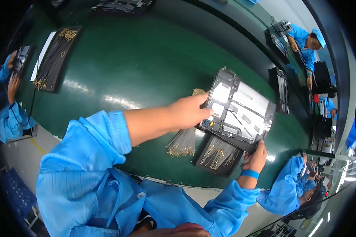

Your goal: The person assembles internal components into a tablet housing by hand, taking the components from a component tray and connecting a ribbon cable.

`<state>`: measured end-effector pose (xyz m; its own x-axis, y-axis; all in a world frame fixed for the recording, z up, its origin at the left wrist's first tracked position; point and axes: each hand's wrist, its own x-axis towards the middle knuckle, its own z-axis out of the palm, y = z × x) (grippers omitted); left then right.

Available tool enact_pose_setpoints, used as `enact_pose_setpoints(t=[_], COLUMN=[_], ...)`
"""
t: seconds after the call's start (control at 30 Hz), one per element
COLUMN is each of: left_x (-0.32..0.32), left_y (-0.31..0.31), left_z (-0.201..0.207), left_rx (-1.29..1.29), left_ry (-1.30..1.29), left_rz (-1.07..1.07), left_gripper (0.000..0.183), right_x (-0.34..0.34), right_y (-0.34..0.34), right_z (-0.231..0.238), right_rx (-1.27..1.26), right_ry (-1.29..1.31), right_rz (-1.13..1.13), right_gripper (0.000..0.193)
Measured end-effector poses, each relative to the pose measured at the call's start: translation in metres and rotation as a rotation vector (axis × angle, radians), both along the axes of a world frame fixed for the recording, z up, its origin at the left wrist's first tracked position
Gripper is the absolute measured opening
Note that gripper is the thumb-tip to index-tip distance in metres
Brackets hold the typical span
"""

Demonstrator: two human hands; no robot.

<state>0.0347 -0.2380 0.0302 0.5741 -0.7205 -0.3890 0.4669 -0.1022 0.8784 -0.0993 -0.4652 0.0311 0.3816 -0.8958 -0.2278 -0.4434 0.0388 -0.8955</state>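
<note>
Both my hands hold up a flat electronic device chassis (pixel 245 114), black-framed with silver-white panels, tilted above the green bench. My left hand (pixel 190 112) is closed on its left edge, the thumb lying over the front. At the lower right corner, my right hand (pixel 257 160) pinches the frame. Beneath the chassis, partly covered by it, stands a black tray (pixel 196 159) of thin grey cables with gold ends. A loose bundle of similar cables (pixel 182 142) lies on the bench beside that tray, and its upper part is hidden by my left hand and the chassis.
A long black tray of cables (pixel 53 65) sits at the far left beside a white strip (pixel 43 55). More dark chassis parts (pixel 281 91) stand at the right edge of the green bench (pixel 146 59), others (pixel 122 6) at the back. Co-workers in blue sit left and right.
</note>
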Motion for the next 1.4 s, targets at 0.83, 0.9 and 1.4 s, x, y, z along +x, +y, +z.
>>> enact_pose_setpoints(t=[0.83, 0.9, 1.4], left_x=[0.083, 0.095, 0.062], left_y=[0.352, 0.382, 0.378], left_z=[-0.027, -0.049, -0.009], left_rx=[1.532, 1.533, 1.181], left_ry=[-1.142, -0.998, -1.284], left_rz=[0.863, 0.936, 0.928], left_gripper=[0.026, 0.023, 0.016], right_x=[-0.007, -0.001, 0.043], right_y=[0.291, 0.305, 0.341], right_z=[-0.027, -0.037, -0.033], right_rx=[0.184, 0.173, 0.332], right_ry=[-0.03, 0.089, 0.147], right_rz=[0.92, 1.072, 0.919], right_gripper=[0.022, 0.023, 0.032])
